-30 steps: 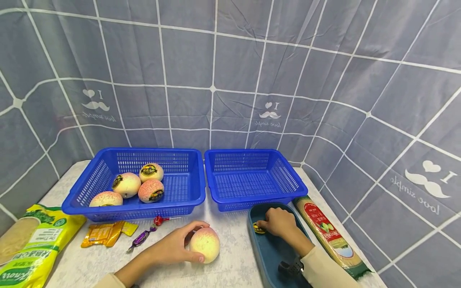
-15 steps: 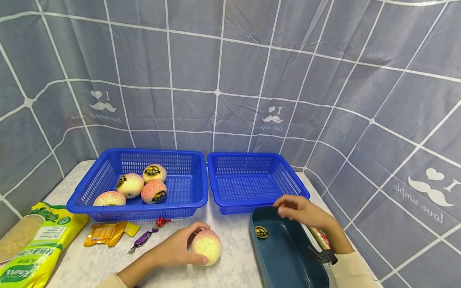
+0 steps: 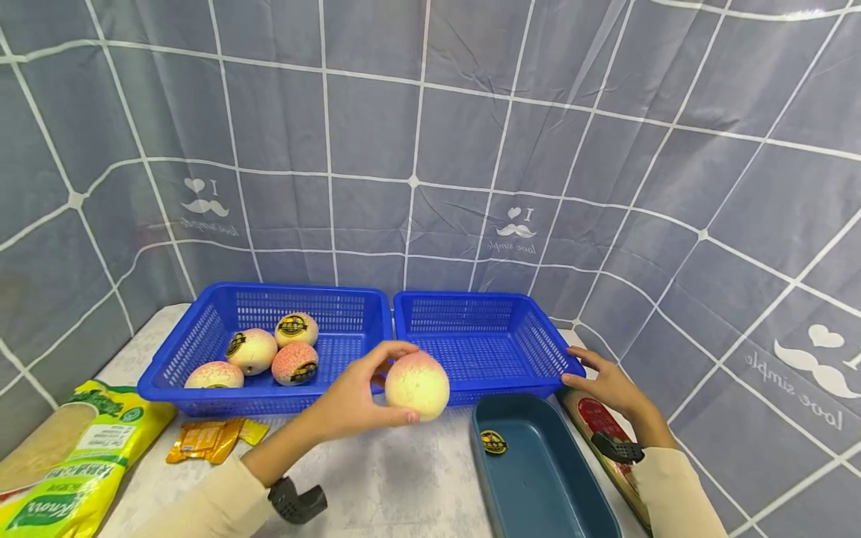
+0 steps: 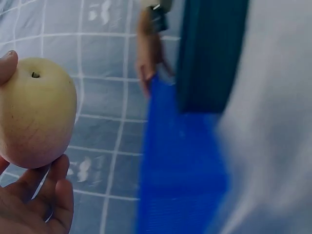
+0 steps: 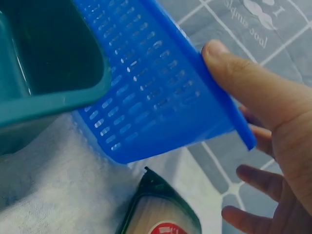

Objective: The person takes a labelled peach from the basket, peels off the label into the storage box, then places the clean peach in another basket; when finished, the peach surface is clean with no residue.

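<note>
My left hand (image 3: 363, 392) grips a pale yellow and pink peach (image 3: 417, 385), held up off the table in front of the gap between two blue plastic baskets. In the left wrist view, the peach (image 4: 39, 112) shows its short stem, with thumb above and fingers below. My right hand (image 3: 608, 385) pinches the front right corner of the right blue basket (image 3: 498, 390); in the right wrist view the thumb lies on the rim (image 5: 214, 80) with fingers behind it. No fruit is seen in that basket. Several peaches (image 3: 252, 351), some with black-and-gold stickers, lie in the left blue basket (image 3: 269, 403).
A dark teal tub (image 3: 538, 478) with a black-and-gold sticker (image 3: 494, 442) inside stands before the right basket. Beside it lies a noodle packet (image 3: 595, 418). Orange wrapped snacks (image 3: 205, 439) and a yellow Knorr bag (image 3: 87, 456) lie at left. A grey curtain (image 3: 377, 149) hangs behind.
My left hand has lifted the peach up and slightly right. My right hand has left the teal tub and taken hold of the right basket's corner. My left arm now covers the wrapped candies.
</note>
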A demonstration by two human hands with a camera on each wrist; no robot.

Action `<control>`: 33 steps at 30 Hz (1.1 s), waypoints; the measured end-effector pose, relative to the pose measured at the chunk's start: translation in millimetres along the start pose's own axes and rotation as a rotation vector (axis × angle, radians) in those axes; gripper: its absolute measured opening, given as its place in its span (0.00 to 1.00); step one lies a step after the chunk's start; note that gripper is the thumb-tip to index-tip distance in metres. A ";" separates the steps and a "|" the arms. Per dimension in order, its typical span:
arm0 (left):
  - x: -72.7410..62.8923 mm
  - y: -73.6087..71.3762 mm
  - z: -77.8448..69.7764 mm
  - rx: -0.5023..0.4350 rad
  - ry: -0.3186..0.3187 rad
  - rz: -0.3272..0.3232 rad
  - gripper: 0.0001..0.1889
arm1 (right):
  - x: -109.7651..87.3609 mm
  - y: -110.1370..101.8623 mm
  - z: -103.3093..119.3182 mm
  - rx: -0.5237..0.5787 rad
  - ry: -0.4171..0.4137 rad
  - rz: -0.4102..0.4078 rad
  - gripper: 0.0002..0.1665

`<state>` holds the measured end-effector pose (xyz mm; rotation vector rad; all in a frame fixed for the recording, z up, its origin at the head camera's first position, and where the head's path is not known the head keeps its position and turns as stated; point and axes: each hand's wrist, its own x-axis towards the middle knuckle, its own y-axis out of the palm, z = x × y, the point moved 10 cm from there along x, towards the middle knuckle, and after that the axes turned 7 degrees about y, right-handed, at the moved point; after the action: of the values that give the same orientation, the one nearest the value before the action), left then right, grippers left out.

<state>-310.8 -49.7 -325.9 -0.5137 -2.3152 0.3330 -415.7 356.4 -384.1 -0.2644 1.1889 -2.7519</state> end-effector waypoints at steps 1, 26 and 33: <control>11.5 -3.5 -1.4 0.000 0.002 -0.012 0.40 | -0.6 0.4 -1.0 0.018 -0.002 -0.001 0.37; 157.5 46.3 122.9 0.347 -0.419 0.410 0.32 | 5.5 13.8 -18.3 0.299 -0.021 0.031 0.33; 151.7 75.9 146.7 0.242 -0.463 0.455 0.31 | 3.1 10.3 -20.0 0.317 -0.026 0.034 0.32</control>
<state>-493.8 73.6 -365.6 -0.9157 -2.5216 1.0300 -422.5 363.0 -404.7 -0.2401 0.7271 -2.8404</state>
